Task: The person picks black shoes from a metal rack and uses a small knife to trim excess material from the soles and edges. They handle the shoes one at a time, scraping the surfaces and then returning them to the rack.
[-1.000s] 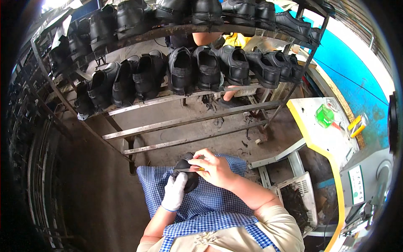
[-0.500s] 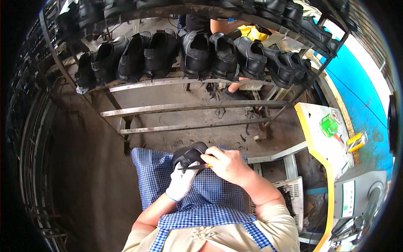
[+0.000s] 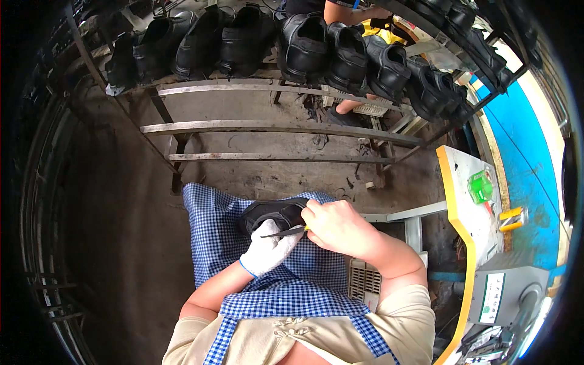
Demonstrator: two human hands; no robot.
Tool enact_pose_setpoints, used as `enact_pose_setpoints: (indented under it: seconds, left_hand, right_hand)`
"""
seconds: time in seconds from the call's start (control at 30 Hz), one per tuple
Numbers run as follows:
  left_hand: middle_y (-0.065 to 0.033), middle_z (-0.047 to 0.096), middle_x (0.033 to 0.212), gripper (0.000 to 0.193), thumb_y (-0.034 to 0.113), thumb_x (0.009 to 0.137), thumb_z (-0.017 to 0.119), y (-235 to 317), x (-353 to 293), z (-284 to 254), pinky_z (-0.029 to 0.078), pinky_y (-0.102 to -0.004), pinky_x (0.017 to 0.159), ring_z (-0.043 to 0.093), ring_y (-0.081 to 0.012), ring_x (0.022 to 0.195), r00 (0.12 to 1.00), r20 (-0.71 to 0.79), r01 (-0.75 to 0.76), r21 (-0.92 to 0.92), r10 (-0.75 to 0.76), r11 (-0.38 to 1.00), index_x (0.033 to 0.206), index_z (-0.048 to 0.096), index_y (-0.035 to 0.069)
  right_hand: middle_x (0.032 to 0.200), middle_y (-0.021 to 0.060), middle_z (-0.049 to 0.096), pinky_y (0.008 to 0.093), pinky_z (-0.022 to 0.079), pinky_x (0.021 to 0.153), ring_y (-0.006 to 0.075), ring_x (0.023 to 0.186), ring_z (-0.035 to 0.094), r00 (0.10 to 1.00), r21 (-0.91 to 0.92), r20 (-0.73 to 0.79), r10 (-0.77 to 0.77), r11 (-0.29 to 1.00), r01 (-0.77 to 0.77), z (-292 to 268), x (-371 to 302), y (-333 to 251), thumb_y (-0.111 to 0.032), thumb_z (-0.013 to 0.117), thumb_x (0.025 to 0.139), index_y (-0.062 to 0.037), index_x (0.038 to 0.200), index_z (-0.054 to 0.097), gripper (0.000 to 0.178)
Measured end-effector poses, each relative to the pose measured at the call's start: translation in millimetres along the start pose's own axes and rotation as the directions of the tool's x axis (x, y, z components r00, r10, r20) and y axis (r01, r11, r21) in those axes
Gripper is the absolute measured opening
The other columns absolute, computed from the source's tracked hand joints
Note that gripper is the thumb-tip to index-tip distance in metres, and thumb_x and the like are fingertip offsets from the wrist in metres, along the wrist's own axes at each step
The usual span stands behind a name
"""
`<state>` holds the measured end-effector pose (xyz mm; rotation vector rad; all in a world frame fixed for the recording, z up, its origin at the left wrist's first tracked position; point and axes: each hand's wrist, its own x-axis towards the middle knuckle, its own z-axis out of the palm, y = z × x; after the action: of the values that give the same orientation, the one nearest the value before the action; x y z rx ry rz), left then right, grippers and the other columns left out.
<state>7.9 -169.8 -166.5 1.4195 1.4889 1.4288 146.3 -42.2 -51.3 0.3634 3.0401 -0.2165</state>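
White-gloved left hand (image 3: 270, 250): black leather-look shoe (image 3: 275, 210) gripped, at twelve o'clock.
Bare right hand (image 3: 342, 227): dark yellow-handled blade (image 3: 286, 232) held, tip toward nine o'clock.
Blade step: apparently cutting; shoe steadiness needed next.

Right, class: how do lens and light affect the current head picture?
Head view: the rack rails bow with fisheye distortion and the corners go black; the white strip beside the blue panel looks washed out; the left-side frame sinks into gloom; the gloved left hand shows bright against the dark shoe.
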Motion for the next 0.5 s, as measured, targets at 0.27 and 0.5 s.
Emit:
enact_pose_setpoints:
  seconds: [0.27, 0.5]
  left_hand:
    - [-0.0101, 0.070, 0.107, 0.023, 0.010, 0.093, 0.067, -19.8, -2.2, -3.1, 0.055, -0.0324, 0.080, 0.068, -0.0209, 0.097, 0.997, 0.078, -0.014, 0.046, 0.010, 0.999, 0.115, 0.066, 0.004]
    - [-0.0090, 0.071, 0.092, 0.018, 0.008, 0.090, 0.068, -25.2, -0.2, 2.8, 0.053, -0.0311, 0.068, 0.069, -0.0209, 0.081, 0.983, -0.049, -0.175, -0.006, 0.175, 0.984, 0.108, 0.070, 0.005]
  right_hand:
    - [0.084, 0.0123, 0.059, 0.0408, 0.055, 0.056, 0.0301, 0.070, 0.067, 0.989, 0.067, -0.139, -0.054, 0.996, 0.064, 14.4, 8.1, 10.2, -0.020, 0.072, 0.073, -0.0014, 0.085, 0.055, 0.028]
    - [0.079, 0.0109, 0.057, 0.0411, 0.053, 0.054, 0.0299, 0.067, 0.065, 0.978, 0.088, -0.201, -0.062, 0.993, 0.081, 20.0, 9.0, 16.1, -0.015, 0.066, 0.071, -0.0035, 0.079, 0.052, 0.020]
